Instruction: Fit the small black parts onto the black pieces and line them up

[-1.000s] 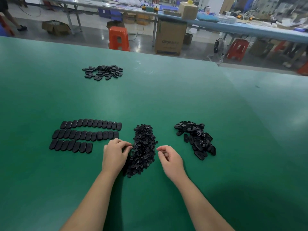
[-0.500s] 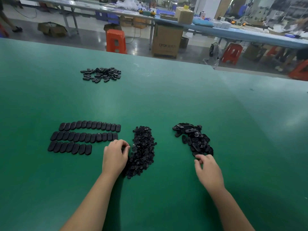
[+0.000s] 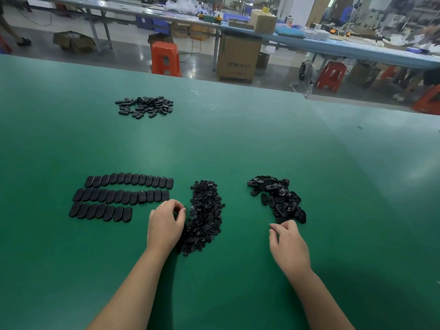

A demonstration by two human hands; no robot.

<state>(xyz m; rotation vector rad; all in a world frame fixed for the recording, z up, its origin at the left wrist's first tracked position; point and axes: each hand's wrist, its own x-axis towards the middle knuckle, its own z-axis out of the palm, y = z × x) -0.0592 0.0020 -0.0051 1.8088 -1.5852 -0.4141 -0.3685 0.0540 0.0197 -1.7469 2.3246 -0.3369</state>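
Resting on a wide green matte worktable [image 3: 238,144], two bare forearms reach forward from the near edge. The left hand [image 3: 165,225] lies with fingers curled at the left edge of a long heap of small black round parts [image 3: 206,215]; whether it holds one cannot be told. The right hand [image 3: 289,244] has fingers loosely bent, fingertips touching the near end of a loose pile of black oval pieces [image 3: 277,201], gripping nothing visible. Left of the heap, three rows of black oval pieces [image 3: 123,196] lie side by side, about twelve, twelve and seven. Farther back sits a scattered cluster of flat black ovals [image 3: 145,106]. Beyond the table stand an orange plastic stool [image 3: 165,58], a brown cardboard box [image 3: 238,58] and long blue workbenches [image 3: 345,47].
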